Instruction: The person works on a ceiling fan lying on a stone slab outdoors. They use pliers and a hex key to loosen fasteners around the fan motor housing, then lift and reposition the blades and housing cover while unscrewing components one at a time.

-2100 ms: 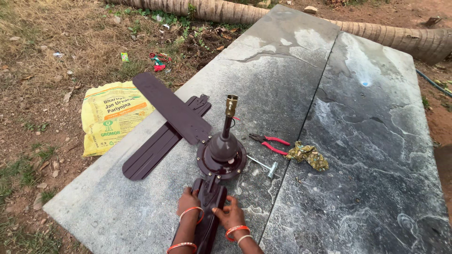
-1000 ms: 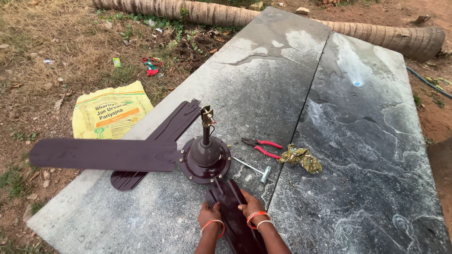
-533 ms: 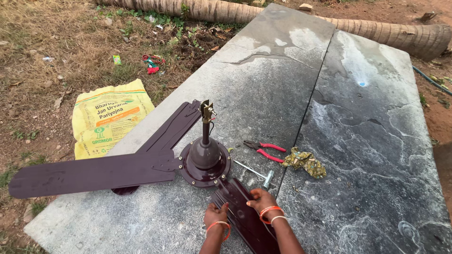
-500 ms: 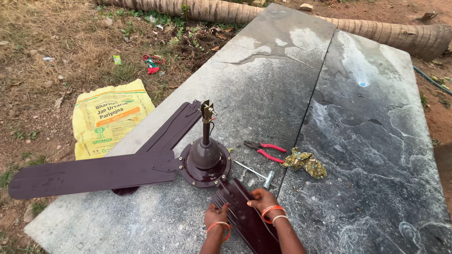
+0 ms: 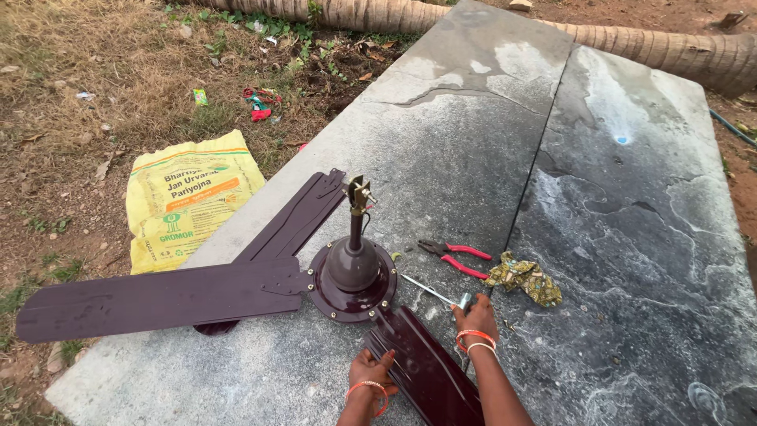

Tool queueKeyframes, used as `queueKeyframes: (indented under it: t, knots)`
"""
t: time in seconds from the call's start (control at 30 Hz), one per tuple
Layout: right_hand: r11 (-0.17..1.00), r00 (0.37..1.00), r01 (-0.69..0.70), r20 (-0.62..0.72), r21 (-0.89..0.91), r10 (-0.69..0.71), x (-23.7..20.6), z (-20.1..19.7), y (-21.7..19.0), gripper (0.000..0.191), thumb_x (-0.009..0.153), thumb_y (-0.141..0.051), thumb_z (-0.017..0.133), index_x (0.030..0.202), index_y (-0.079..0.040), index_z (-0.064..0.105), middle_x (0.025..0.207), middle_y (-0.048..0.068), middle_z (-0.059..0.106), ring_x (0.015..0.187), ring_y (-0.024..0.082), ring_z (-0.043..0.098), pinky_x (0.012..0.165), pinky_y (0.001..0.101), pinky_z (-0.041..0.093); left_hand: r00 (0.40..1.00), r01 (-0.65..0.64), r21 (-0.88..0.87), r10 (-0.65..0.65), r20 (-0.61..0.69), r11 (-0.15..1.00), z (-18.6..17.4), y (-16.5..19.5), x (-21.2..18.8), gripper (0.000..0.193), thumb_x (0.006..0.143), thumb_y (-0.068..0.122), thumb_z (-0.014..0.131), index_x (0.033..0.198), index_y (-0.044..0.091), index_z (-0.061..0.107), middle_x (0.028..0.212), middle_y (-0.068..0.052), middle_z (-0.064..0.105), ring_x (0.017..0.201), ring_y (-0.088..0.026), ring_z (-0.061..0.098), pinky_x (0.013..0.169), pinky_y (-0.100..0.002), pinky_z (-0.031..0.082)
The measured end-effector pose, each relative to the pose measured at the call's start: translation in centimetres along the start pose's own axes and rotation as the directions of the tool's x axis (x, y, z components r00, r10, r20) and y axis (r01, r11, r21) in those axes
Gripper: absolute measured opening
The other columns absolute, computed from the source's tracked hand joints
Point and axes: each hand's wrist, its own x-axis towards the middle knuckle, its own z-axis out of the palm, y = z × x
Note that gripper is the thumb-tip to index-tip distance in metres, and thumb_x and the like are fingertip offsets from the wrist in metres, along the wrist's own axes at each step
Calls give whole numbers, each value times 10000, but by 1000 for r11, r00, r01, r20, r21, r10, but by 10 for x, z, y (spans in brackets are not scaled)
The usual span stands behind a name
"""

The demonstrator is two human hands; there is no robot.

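Maroon ceiling fan [image 5: 351, 278] lies on a grey stone slab [image 5: 473, 158], one blade reaching left past the edge near a yellow sack [image 5: 189, 197]. Left hand [image 5: 369, 371], fingers pressed flat, steadies the near blade [image 5: 426, 363]. Right hand [image 5: 475, 314] closes its fingertips on a small metal tool [image 5: 434, 292]; red-handled pliers [image 5: 453, 256] lie beyond. Firm downward pressure probably keeps the blade from swinging while the fastener is worked.

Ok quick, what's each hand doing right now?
Left hand: pressing on the near fan blade, not gripping.
Right hand: fingers on the metal tool; grip unclear.
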Motion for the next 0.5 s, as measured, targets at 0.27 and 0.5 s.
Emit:
queueKeyframes:
  t: [0.27,0.5]
  knots:
    - [983,990,-112,104,148,97,11,-2,-6,658,783,-292,832,1334,-44,571,1204,171,752,1075,314,729,974,409,556,987,58,-98,-42,157,994,-10,11,5,441,805,54,801,1160,-29,553,871,-107,744,675,-250,771,555,-400,658]
    - [784,992,-58,123,618,-24,15,1,1,460,874,-178,763,1265,-24,577,1095,132,716,972,254,705,821,386,595,995,-5,114,-6,95,993,-9,21,11,866,740,24,888,1463,22,411,1005,-128,701,815,-242,734,611,-382,599]
